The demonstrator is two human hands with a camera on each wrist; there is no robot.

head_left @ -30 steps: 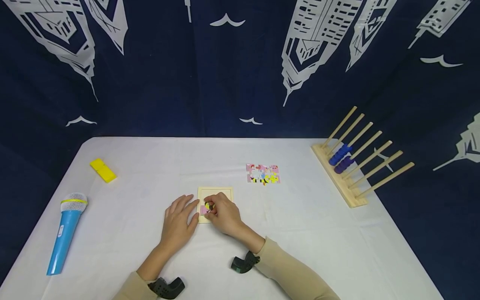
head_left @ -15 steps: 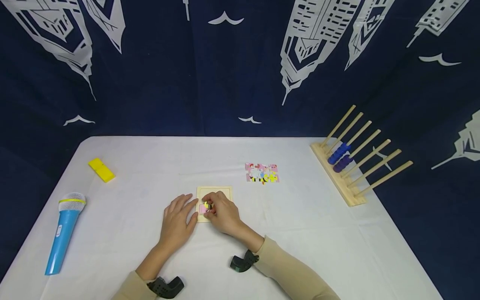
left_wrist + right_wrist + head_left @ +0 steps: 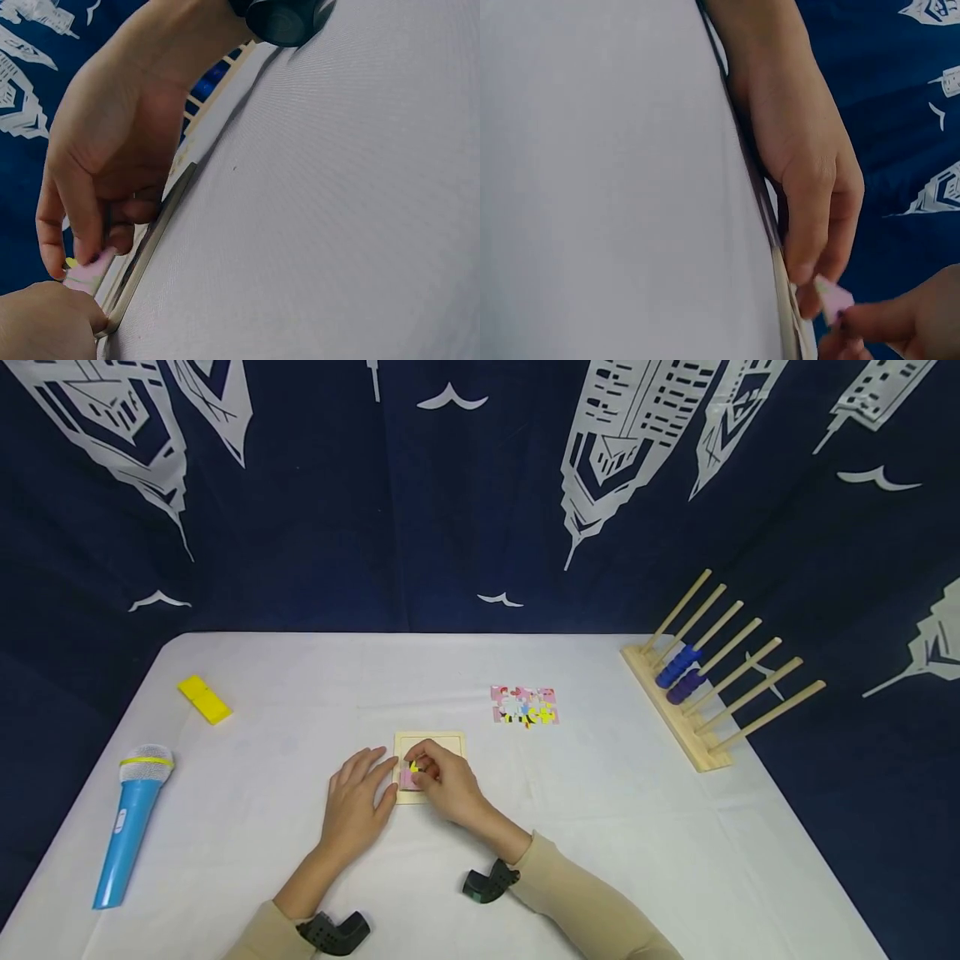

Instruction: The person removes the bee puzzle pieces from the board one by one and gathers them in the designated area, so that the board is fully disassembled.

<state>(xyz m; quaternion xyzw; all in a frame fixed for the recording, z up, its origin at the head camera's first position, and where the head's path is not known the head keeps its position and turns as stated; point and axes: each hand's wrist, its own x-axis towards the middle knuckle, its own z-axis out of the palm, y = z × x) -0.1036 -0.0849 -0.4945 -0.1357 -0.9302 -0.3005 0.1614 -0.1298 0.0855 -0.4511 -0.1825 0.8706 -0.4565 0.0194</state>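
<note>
A shallow wooden puzzle tray (image 3: pixel 448 737) lies in front of me in the head view. My right hand (image 3: pixel 453 787) is over its right part, thumb and fingers pinching a pink puzzle piece (image 3: pixel 408 778) with a yellow and black print. Both wrist views show this puzzle piece (image 3: pixel 834 298) tilted up above the tray; the fingers cover part of it. My left hand (image 3: pixel 354 806) lies with fingers extended along the tray's left edge, fingertips right at the rim. In the left wrist view, the left hand (image 3: pixel 45 324) shows at the bottom corner.
Several more puzzle pieces (image 3: pixel 525 706) lie grouped behind the tray to the right. At the right table edge stands a wooden peg rack (image 3: pixel 678 710) with blue and purple beads. On the left are a yellow block (image 3: pixel 205 700) and a blue toy microphone (image 3: pixel 131 831).
The right hand's thumb and fingers have shifted slightly on the piece, and less of its yellow and black print shows. My left hand stays at the tray's left edge.
</note>
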